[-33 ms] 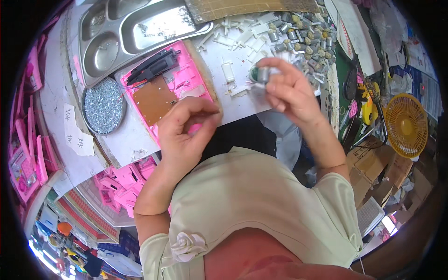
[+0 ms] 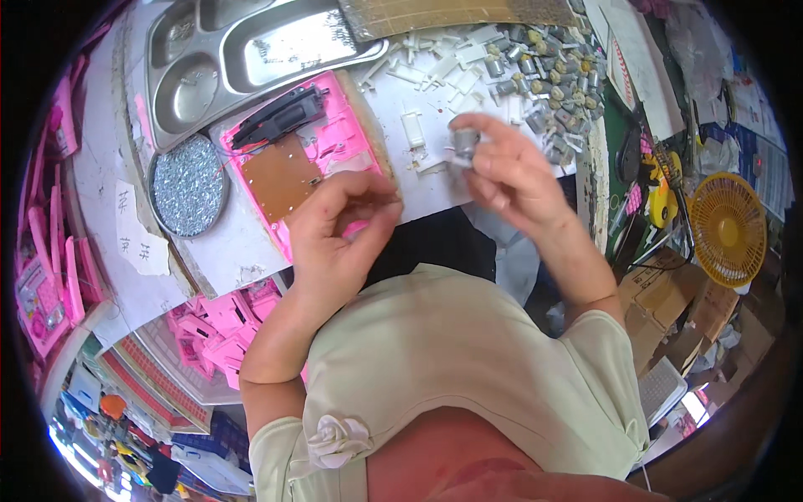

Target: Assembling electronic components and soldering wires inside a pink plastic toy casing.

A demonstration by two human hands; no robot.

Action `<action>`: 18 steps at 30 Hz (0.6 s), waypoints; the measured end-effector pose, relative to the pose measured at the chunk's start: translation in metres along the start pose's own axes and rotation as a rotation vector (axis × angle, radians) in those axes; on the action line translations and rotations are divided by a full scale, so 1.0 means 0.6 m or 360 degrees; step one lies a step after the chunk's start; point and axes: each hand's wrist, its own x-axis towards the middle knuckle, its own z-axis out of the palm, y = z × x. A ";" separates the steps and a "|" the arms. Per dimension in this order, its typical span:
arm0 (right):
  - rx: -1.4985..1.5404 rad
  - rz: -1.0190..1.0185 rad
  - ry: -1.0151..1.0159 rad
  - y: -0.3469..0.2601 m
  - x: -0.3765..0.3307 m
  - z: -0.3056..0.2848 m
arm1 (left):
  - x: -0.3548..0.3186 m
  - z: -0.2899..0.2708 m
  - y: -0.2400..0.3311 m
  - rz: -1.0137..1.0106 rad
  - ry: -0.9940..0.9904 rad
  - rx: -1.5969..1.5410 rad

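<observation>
My right hand (image 2: pixel 520 171) holds a small silver cylinder-shaped motor (image 2: pixel 465 142) between thumb and fingers, above the white tabletop. A pale piece shows just under the motor, blurred. My left hand (image 2: pixel 347 222) is closed in a pinch at the near right edge of a pink plastic housing (image 2: pixel 347 125); whatever its fingertips hold cannot be made out. Inside the housing lie a brown board (image 2: pixel 278 177) and a black part (image 2: pixel 280 117) with thin wires. A white plastic bracket (image 2: pixel 412 130) lies between the housing and my right hand.
Many similar motors (image 2: pixel 577 79) are heaped at the back right, beside loose white brackets (image 2: pixel 439 67). A metal compartment tray (image 2: pixel 213 92) stands at the back left. Below it sits a round dish of screws (image 2: pixel 188 188). Pink parts (image 2: pixel 222 335) fill a basket at lower left.
My right hand has shifted slightly left and turned the motor, so its silver side shows where a green end was visible. My left hand stays pinched at the housing's edge.
</observation>
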 end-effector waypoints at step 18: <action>0.0253 0.0322 -0.0266 0.055 0.020 0.064 | -0.006 -0.013 -0.008 -0.0027 -0.0039 -0.0189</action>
